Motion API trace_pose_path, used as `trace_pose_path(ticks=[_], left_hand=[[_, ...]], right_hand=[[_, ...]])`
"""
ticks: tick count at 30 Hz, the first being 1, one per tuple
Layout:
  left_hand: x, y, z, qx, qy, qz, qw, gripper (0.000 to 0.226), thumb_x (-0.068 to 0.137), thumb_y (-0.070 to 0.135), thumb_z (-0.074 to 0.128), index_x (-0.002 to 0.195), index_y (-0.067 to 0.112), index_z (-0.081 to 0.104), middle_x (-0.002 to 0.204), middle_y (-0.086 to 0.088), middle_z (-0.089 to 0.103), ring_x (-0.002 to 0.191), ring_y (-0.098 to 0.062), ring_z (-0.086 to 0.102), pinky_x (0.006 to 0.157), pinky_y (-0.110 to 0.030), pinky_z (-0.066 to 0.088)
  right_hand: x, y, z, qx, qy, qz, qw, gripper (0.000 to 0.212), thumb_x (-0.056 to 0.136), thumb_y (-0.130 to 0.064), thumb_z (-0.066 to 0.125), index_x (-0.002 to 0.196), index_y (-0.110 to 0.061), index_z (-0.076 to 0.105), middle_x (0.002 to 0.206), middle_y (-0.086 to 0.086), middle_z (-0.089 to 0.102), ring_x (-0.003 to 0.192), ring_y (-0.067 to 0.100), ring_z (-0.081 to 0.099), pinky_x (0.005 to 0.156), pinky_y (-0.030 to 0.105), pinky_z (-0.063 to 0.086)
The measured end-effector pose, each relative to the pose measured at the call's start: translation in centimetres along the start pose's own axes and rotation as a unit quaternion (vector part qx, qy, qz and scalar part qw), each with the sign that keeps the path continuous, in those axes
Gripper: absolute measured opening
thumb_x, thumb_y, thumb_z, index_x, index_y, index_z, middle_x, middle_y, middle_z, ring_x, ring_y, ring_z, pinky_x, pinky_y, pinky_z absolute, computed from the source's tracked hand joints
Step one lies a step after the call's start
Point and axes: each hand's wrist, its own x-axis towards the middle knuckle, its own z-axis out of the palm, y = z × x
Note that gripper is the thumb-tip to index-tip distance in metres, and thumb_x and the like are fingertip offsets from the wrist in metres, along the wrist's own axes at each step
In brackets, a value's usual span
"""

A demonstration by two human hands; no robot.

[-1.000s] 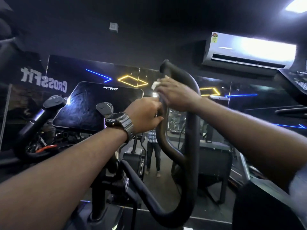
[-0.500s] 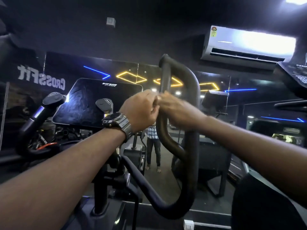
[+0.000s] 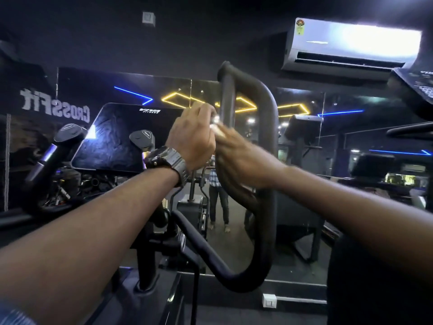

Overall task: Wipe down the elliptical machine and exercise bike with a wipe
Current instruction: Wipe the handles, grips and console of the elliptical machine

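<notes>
- Where both hands meet, in the middle of the head view, the looped handlebar (image 3: 267,141) of the elliptical stands with its long axis upright, its bend at the top and its lower curve sweeping toward the near left into the machine's frame.
- Its black surface looks matte and padded, a thick tube doubled back on itself.
- Curled fingers of the left hand (image 3: 191,139) close on something small at the inner bar of the loop; a wristwatch (image 3: 167,161) sits on that wrist.
- Only a small pale glint of the wipe (image 3: 216,130) shows between the two hands, touching the bar; its shape is too blurred to make out.
- Blurred as well, the right hand (image 3: 243,158) wraps round the inner bar just below the wipe; whether it also pinches the wipe cannot be told.
- Left of the hands stands the dark console screen (image 3: 121,137), with a short grip (image 3: 141,137) in front of it.
- On the far wall a mirror (image 3: 300,127) reflects neon lights, and an air conditioner (image 3: 351,48) hangs upper right.
</notes>
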Motion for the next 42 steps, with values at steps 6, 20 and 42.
trace_pose_path(ticks=[6,20,42], left_hand=[[0.1,0.5,-0.4,-0.008,-0.057,-0.002,0.998,0.03,0.085,0.015,0.036,0.108,0.011,0.055,0.104,-0.006,0.058,0.089,-0.02,0.049,0.078,-0.041,0.044],[-0.3,1.6,0.4,-0.014,-0.153,0.017,0.988,0.037,0.1,0.021,0.042,0.133,0.006,0.051,0.152,-0.009,0.037,0.134,-0.025,0.043,0.108,-0.035,0.036],[-1.4,4.2,1.6,0.163,-0.255,0.131,0.944,0.029,0.095,0.022,0.05,0.114,0.008,0.065,0.126,-0.011,0.063,0.139,-0.026,0.037,0.117,-0.041,0.027]], right_hand=[[-3.1,-1.1,-0.2,-0.096,-0.082,-0.143,0.982,0.051,0.104,-0.042,0.029,0.149,-0.019,0.038,0.162,0.001,0.02,0.151,0.017,0.0,0.119,0.032,-0.009],[-10.2,-3.5,2.9,-0.152,-0.114,-0.163,0.968,0.058,0.104,-0.044,0.024,0.142,-0.008,0.049,0.155,0.008,0.037,0.15,0.022,0.016,0.123,0.04,0.006],[-11.9,-1.6,3.8,-0.144,0.016,-0.1,0.984,0.074,0.101,-0.061,0.026,0.152,-0.007,0.032,0.162,0.008,0.019,0.151,0.024,0.013,0.123,0.041,0.013]])
